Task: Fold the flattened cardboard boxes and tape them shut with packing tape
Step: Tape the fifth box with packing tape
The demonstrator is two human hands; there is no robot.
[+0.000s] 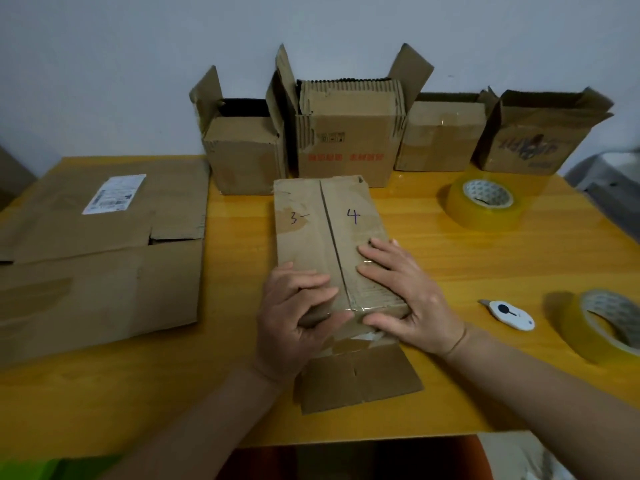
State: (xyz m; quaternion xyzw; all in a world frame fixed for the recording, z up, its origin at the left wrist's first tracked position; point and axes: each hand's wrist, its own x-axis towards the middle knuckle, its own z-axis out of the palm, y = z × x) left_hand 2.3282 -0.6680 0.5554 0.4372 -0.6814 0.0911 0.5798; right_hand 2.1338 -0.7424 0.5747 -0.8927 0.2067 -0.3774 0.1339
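On a glossy yellow wooden worktop [450, 244] against a pale wall [104, 64], both hands' fingers, left hand [294, 317] and right hand [408, 292], seem clamped on the folded box [318, 216] at near centre, tape rolls [485, 202] right.

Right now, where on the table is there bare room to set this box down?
Bare table runs along the near edge, in front of the flattened cardboard. Another free patch lies between the far tape roll and the box cutter. The back row of open boxes is crowded. Both the left hand and right hand hold the numbered box.
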